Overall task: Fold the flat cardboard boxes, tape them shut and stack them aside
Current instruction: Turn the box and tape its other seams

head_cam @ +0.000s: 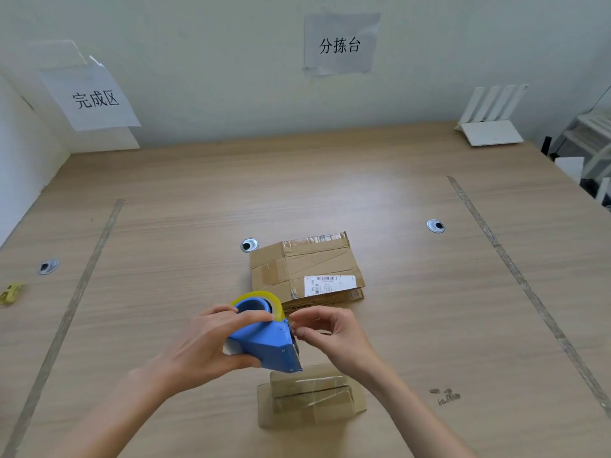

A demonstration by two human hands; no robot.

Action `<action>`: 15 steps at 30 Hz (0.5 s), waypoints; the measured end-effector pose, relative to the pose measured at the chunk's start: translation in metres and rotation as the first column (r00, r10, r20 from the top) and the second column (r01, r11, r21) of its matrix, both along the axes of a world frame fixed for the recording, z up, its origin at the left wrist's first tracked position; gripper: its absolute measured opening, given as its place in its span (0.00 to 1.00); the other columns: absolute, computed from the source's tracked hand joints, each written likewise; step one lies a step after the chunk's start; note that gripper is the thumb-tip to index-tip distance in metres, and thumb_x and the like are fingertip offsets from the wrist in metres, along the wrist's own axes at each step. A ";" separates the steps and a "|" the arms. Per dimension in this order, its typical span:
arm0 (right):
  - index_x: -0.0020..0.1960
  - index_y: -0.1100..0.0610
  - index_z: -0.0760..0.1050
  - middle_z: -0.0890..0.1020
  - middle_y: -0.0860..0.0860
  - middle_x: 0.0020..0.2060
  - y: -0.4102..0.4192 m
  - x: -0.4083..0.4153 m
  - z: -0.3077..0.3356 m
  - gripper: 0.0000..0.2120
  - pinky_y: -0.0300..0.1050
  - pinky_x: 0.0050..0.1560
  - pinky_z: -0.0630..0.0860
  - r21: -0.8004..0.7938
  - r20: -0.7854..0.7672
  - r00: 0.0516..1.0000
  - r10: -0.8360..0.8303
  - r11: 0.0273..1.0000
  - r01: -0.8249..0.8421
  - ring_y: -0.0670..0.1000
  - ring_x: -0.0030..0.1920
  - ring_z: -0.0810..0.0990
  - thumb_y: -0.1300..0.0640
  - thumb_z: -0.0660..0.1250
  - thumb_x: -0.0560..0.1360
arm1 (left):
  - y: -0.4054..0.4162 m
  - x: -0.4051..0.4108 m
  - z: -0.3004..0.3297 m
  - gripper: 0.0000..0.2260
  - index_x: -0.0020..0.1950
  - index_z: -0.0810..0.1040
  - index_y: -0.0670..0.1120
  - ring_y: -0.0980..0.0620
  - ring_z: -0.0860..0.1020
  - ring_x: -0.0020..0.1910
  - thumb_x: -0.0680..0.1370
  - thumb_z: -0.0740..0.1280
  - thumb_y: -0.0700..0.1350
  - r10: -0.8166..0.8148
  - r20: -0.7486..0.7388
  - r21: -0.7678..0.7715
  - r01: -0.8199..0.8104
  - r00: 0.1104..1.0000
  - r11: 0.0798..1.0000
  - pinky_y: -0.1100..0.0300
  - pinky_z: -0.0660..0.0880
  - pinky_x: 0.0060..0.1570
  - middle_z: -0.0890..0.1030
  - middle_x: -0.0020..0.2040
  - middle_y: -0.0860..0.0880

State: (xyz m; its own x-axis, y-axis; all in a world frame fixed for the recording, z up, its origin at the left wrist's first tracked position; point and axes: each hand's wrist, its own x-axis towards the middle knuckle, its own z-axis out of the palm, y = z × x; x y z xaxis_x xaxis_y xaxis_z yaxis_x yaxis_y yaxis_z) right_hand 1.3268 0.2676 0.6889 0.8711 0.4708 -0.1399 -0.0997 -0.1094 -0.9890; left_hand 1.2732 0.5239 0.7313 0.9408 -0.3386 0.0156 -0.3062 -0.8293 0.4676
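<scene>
Tape dispenser (264, 338) gripped over the table (165, 226), tape end being pinched.

Left hand (205, 342) curled round the blue dispenser body, thumb underneath, fingers over the top beside the yellowish tape roll (261, 300). Right hand (334, 335) at 3 o'clock of the dispenser, thumb and forefinger pinched together at the cutter end; tape itself too clear to make out between them. Small folded box (310, 396) lying at 6 o'clock, just below both hands, flaps closed with a seam across the top and shiny tape on it. Flat cardboard pile (304, 269) with a white barcode label (330, 284) at 12 o'clock, just beyond the roll. Two paper signs (340, 44) on the wall at 12 and 10 o'clock. White router (492, 120) at 2 o'clock, far corner. Small yellow item (11, 292) at 9 o'clock, at the table edge.
</scene>
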 end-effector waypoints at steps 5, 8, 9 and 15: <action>0.50 0.51 0.87 0.88 0.51 0.44 -0.004 0.004 0.007 0.09 0.44 0.51 0.84 0.039 0.034 0.996 -0.082 0.996 0.080 0.52 0.47 0.87 0.64 0.75 0.76 | 0.001 -0.002 0.001 0.31 0.70 0.65 0.72 0.58 0.76 0.54 0.71 0.74 0.62 0.064 -0.065 -0.028 -0.066 0.996 0.997 0.64 0.72 0.56 0.79 0.58 0.65; 0.50 0.53 0.86 0.88 0.50 0.41 -0.007 0.005 0.013 0.09 0.43 0.49 0.83 0.021 0.068 0.993 -0.094 0.995 0.093 0.51 0.44 0.87 0.65 0.75 0.75 | 0.001 -0.002 0.003 0.30 0.70 0.65 0.72 0.59 0.75 0.52 0.70 0.72 0.64 0.092 -0.107 -0.035 -0.097 0.990 0.995 0.59 0.74 0.53 0.79 0.56 0.65; 0.51 0.54 0.86 0.88 0.50 0.41 -0.006 0.006 0.015 0.09 0.43 0.50 0.83 0.011 0.081 0.993 -0.089 0.996 0.088 0.51 0.44 0.87 0.65 0.75 0.75 | 0.001 -0.002 0.004 0.31 0.70 0.65 0.73 0.59 0.75 0.51 0.70 0.71 0.64 0.099 -0.110 -0.038 -0.103 0.989 0.994 0.60 0.74 0.53 0.79 0.56 0.65; 0.55 0.52 0.84 0.89 0.49 0.42 -0.007 0.006 0.027 0.14 0.43 0.52 0.83 0.028 0.139 0.985 -0.100 0.995 0.097 0.49 0.47 0.88 0.66 0.76 0.74 | 0.002 -0.011 0.014 0.31 0.70 0.64 0.73 0.63 0.76 0.54 0.69 0.71 0.62 0.140 -0.072 -0.053 -0.144 0.988 0.988 0.70 0.71 0.51 0.74 0.62 0.74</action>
